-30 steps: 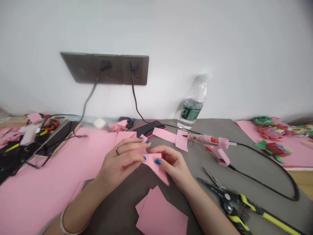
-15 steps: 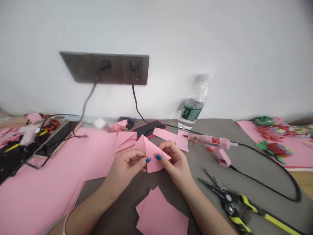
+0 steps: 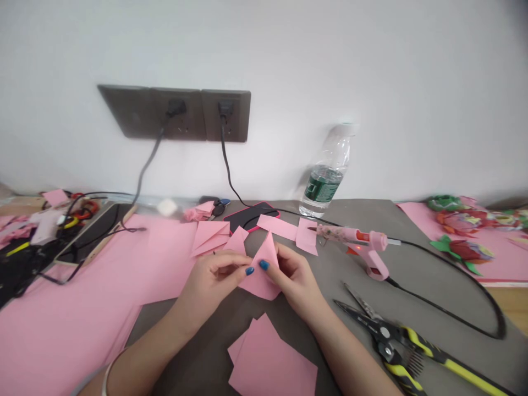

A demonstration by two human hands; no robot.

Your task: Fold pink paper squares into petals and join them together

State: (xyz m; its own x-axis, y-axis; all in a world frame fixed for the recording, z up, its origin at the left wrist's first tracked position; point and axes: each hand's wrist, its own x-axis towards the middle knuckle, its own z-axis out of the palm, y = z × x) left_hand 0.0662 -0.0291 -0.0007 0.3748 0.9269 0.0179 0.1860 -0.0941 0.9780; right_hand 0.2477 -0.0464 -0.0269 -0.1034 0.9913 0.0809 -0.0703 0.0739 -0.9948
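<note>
Two hands are held close together over a grey tabletop, and a folded pink paper piece is gripped between them, its point turned upward. The left hand is curled nearly shut, with the paper pinched at its left side by the thumb, whose nail is painted blue. The right hand is half closed, and the paper's right side is pinched by its thumb and bent fingers. A metal bangle is worn on the left wrist.

Just beyond the hands, a folded pink sheet, a pink strip and a small pink rectangle are laid out. A pink hot glue gun lies to the right, near the right hand, with its black cord trailing across the table. Yellow-and-black pliers are placed at the lower right, and loose pink squares lie below the hands. A large pink sheet is spread at the left, and a water bottle stands by the wall.
</note>
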